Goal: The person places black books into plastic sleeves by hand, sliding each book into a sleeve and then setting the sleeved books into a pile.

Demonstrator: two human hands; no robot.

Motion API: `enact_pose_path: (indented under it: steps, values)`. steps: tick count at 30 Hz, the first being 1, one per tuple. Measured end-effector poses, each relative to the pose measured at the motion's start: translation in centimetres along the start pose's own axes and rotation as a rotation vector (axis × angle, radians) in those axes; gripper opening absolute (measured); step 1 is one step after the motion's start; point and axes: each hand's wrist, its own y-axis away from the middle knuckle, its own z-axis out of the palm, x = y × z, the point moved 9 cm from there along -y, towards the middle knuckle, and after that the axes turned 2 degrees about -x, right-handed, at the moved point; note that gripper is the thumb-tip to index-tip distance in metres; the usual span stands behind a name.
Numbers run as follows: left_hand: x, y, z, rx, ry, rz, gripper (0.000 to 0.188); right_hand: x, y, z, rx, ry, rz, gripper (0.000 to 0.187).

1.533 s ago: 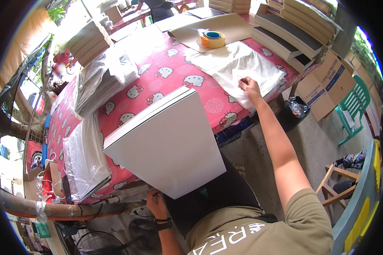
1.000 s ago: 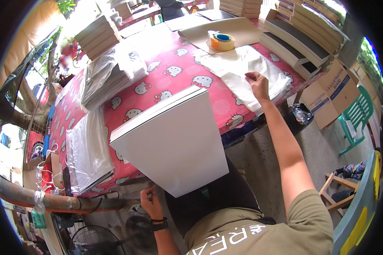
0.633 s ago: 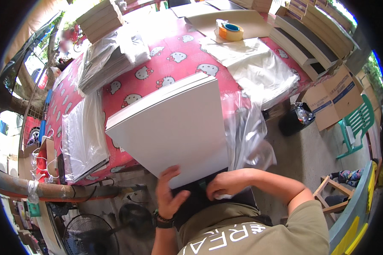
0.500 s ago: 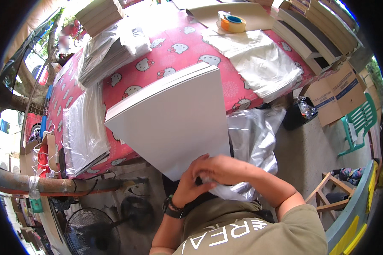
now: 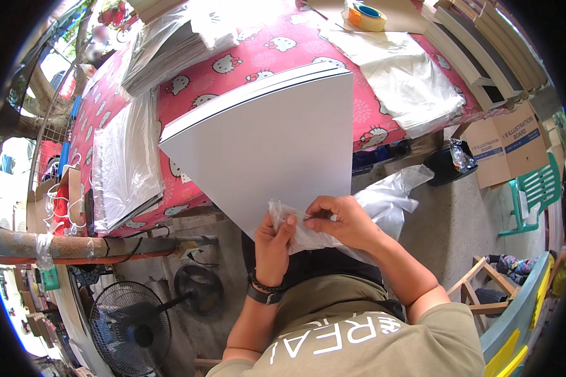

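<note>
Clear, thin plastic bag (image 5: 387,204) now at lower centre, drawn from crumpled whitish plastic pile (image 5: 415,85), upper right. Left hand (image 5: 274,242), empty earlier, now pinches bag's end; right hand (image 5: 346,221) pinches just beside it. Bag trails rightward. Thick white board stack (image 5: 277,151), centre, remains outside bag. Pink patterned bench (image 5: 363,110) behind.

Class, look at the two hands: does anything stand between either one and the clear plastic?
Nothing visible does. The left hand and right hand both touch the clear plastic directly; the white stack stands beyond them.
</note>
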Motion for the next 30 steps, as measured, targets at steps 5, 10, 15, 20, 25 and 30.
enact_pose_path:
  steps: [5,10,15,20,25,30]
  values:
    - [0.1,-0.3,-0.4,-0.051,0.135,-0.028,0.017,0.0,-0.1,-0.6,0.046,0.054,0.006,0.012]
    - [0.1,0.1,-0.6,-0.054,0.168,0.041,0.023,-1.4,-0.2,0.4,0.104,0.130,-0.173,0.008]
    - [-0.1,0.6,0.0,-0.133,0.456,-0.021,0.035,0.1,-0.1,0.4,0.154,0.182,-0.127,0.010]
    - [0.0,1.1,-4.0,-0.389,0.030,-0.107,0.031,-1.0,0.6,-0.3,-0.203,-1.301,-0.220,0.022]
    - [6.0,1.1,-5.2,-0.051,-1.066,0.455,0.042,-0.6,0.7,-1.3,-0.117,-0.664,0.033,0.017]
    - [6.1,3.0,4.2,-0.306,-0.626,0.290,0.041,-3.6,0.6,3.1,-0.097,0.019,-0.243,0.010]
